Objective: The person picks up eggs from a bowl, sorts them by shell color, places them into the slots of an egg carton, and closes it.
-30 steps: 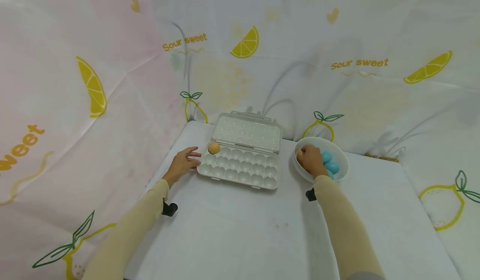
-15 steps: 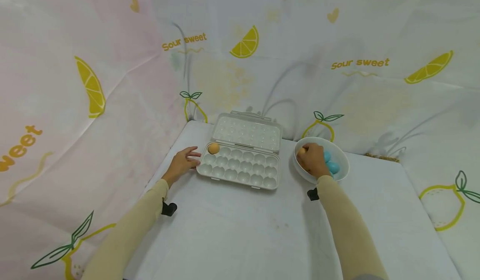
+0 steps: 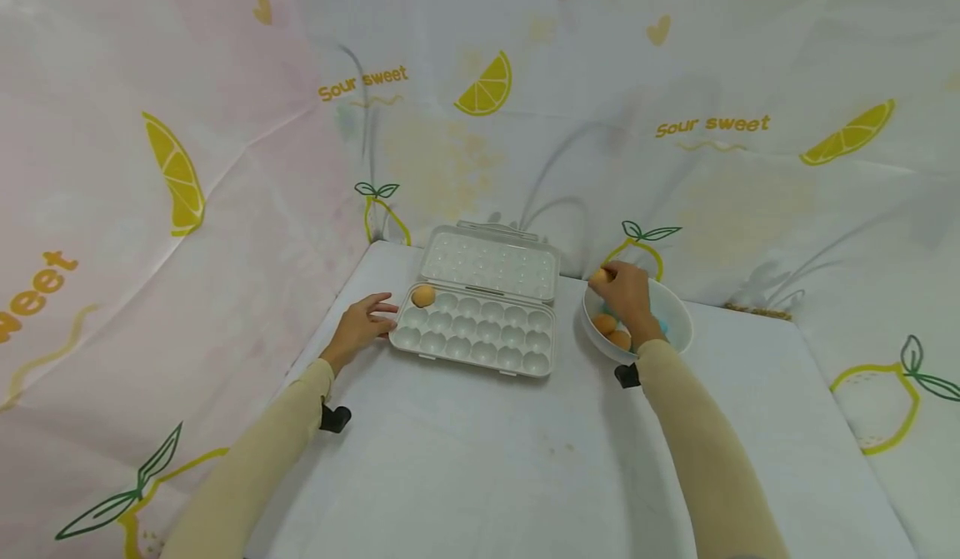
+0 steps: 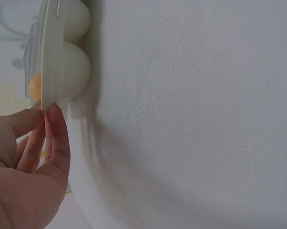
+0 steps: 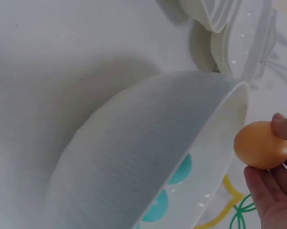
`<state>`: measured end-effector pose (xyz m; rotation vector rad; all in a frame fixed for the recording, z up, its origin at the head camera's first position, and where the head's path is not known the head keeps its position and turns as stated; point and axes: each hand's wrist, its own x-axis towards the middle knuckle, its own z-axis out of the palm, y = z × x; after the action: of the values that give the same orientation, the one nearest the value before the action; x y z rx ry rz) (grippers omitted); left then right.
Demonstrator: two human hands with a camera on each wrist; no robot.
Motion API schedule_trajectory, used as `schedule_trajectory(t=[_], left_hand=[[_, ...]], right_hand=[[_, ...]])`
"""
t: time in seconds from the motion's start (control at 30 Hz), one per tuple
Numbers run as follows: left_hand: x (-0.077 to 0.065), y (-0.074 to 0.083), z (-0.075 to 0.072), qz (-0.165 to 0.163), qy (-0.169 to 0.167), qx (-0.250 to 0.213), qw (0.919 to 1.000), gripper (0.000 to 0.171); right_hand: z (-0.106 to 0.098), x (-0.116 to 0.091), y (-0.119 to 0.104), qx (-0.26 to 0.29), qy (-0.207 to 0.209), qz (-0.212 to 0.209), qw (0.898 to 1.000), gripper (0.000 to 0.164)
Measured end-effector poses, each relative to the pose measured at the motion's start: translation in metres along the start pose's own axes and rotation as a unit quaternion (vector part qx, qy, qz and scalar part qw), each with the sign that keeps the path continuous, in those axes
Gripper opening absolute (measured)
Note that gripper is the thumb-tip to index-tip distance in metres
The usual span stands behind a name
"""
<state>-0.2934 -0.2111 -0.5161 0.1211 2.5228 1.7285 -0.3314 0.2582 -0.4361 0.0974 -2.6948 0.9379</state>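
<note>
My right hand [image 3: 628, 294] pinches an orange-brown egg [image 5: 262, 144] between thumb and fingers, at the far left rim of a white bowl [image 3: 681, 326]. Two more brown eggs [image 3: 604, 323] lie in the bowl, and blue eggs [image 5: 155, 206] show past its rim in the right wrist view. At the left, my left hand [image 3: 358, 328] pinches the edge of a pale egg carton [image 4: 53, 57], thumb above and fingers below. The carton lies open with its lid [image 3: 489, 263] tipped back, and one brown egg [image 3: 423, 296] sits in its far left cup.
The carton and bowl stand near the back of a white-covered table [image 3: 480, 467]. Behind and to the left hang cloths [image 3: 525, 151] printed with lemons. A strip of brown rope-like material [image 3: 757, 312] lies at the back right edge.
My right hand has come up from inside the bowl with a brown egg, uncovering two brown eggs below. The left hand stays at the carton's edge.
</note>
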Motion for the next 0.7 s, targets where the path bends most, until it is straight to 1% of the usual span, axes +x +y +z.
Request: schedule_trajectory(t=[0.2, 0.3, 0.43, 0.6, 0.7], left_hand=[[-0.001, 0.001, -0.001, -0.002, 0.01, -0.011, 0.9999, 0.064], [-0.003, 0.002, 0.001, -0.006, 0.007, -0.02, 0.9998, 0.065], [-0.005, 0.002, 0.004, -0.013, 0.0, -0.028, 0.9995, 0.066], [-0.003, 0.002, 0.004, -0.005, 0.018, -0.017, 0.9997, 0.067], [-0.002, 0.004, 0.003, 0.0, 0.023, -0.011, 0.9997, 0.068]], right_hand=[[0.007, 0.007, -0.026, 0.037, 0.02, -0.024, 0.999, 0.038], [0.014, 0.006, -0.037, 0.051, 0.021, -0.03, 0.998, 0.039], [0.029, 0.002, -0.05, 0.069, 0.017, -0.043, 0.997, 0.04], [0.048, 0.001, -0.071, 0.094, 0.002, -0.066, 0.993, 0.039], [0.061, 0.002, -0.084, 0.111, -0.012, -0.068, 0.991, 0.037]])
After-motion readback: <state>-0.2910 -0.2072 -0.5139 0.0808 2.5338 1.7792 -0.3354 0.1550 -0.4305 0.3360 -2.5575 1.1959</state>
